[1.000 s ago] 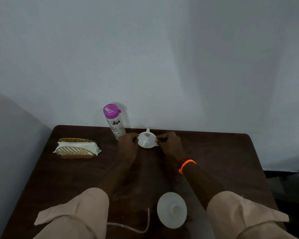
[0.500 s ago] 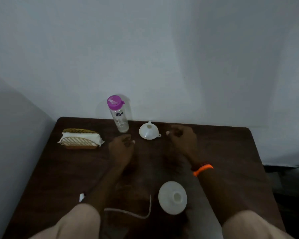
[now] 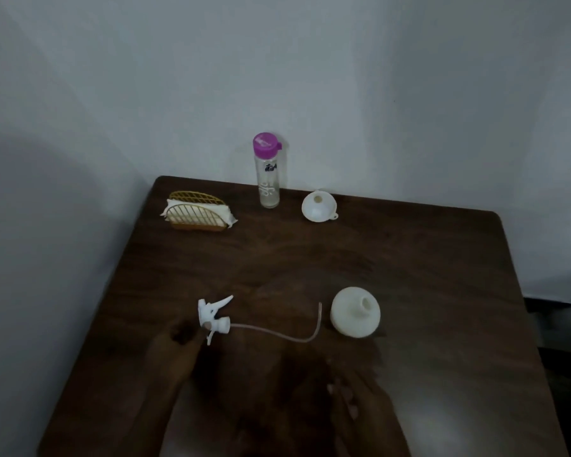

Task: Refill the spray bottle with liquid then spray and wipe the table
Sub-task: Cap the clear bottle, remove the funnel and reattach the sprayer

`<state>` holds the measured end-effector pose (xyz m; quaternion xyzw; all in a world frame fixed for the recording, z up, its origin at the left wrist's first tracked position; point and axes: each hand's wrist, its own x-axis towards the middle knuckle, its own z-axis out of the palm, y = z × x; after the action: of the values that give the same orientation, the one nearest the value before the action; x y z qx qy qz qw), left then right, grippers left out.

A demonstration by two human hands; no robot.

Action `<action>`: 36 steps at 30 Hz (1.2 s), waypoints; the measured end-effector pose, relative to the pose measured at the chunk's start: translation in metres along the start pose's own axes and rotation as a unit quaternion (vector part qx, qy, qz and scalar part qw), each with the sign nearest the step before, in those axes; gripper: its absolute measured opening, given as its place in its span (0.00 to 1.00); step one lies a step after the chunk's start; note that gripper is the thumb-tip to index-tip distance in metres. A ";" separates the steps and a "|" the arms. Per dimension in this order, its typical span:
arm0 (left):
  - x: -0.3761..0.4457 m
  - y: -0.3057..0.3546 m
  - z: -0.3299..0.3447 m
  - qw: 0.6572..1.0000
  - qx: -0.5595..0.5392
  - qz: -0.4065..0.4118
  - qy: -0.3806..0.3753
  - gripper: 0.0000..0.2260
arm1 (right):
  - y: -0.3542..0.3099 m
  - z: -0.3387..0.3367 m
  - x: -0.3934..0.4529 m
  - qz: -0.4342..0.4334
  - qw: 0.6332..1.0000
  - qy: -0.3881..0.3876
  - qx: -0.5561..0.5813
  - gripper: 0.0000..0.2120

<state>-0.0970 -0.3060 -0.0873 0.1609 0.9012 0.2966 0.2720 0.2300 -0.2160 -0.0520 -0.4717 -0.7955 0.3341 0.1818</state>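
The white spray bottle body (image 3: pixel 355 313) stands uncapped on the dark wooden table (image 3: pixel 442 275), right of centre. Its white trigger spray head (image 3: pixel 213 316) lies on the table to the left, and the thin dip tube (image 3: pixel 287 338) curves toward the bottle. My left hand (image 3: pixel 178 341) pinches the spray head at its near side. Low over the near table, my right hand (image 3: pixel 346 397) holds nothing, its fingers loosely apart. A white funnel (image 3: pixel 318 206) lies near the far edge. Beside it stands a clear bottle with a pink cap (image 3: pixel 267 173).
A gold wire napkin holder with white napkins (image 3: pixel 197 214) sits at the far left of the table. A pale wall runs behind the table and along its left side. The room is dim.
Both hands let go of the funnel and drew back to the near side. My left hand went to the spray head and took hold of it. The camera view shifted.
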 end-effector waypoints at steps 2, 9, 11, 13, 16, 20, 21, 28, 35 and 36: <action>-0.009 0.008 0.007 1.000 -0.024 -0.013 -0.009 0.14 | -0.005 0.015 0.008 -0.007 1.000 -0.006 -0.021 0.19; -0.003 0.022 0.022 0.998 -0.045 -0.049 -0.009 0.16 | -0.040 0.028 0.051 0.031 0.996 -0.080 -0.029 0.18; 0.000 0.023 0.024 0.998 -0.041 -0.049 -0.002 0.16 | -0.037 0.031 0.060 0.032 0.997 -0.075 -0.015 0.15; 0.004 0.023 0.026 0.998 -0.040 -0.051 0.005 0.16 | -0.039 0.025 0.064 0.035 0.995 -0.092 -0.031 0.14; 0.004 0.029 0.025 0.998 -0.034 -0.052 0.004 0.14 | -0.038 0.028 0.063 0.063 0.992 -0.096 -0.050 0.15; 0.003 0.034 0.023 0.996 -0.070 -0.062 0.002 0.10 | -0.033 0.028 0.056 -0.019 0.997 -0.039 -0.060 0.17; 0.000 0.037 0.021 0.994 -0.088 -0.062 0.001 0.09 | -0.033 0.027 0.053 -0.022 0.997 -0.040 -0.054 0.16; -0.025 0.061 0.002 0.942 -0.307 -0.118 -0.071 0.12 | -0.057 -0.024 0.038 0.058 0.989 0.032 0.133 0.13; -0.054 0.096 -0.008 0.894 -0.414 -0.116 -0.122 0.10 | -0.057 -0.075 0.041 0.183 0.918 0.040 0.349 0.12; -0.057 0.102 -0.008 0.889 -0.424 -0.124 -0.124 0.09 | -0.055 -0.078 0.042 0.192 0.905 0.037 0.377 0.12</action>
<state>-0.0430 -0.2561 0.0038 -0.0473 0.6613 0.5915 0.4588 0.2218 -0.1700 0.0411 -0.5238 -0.4972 0.6193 0.3079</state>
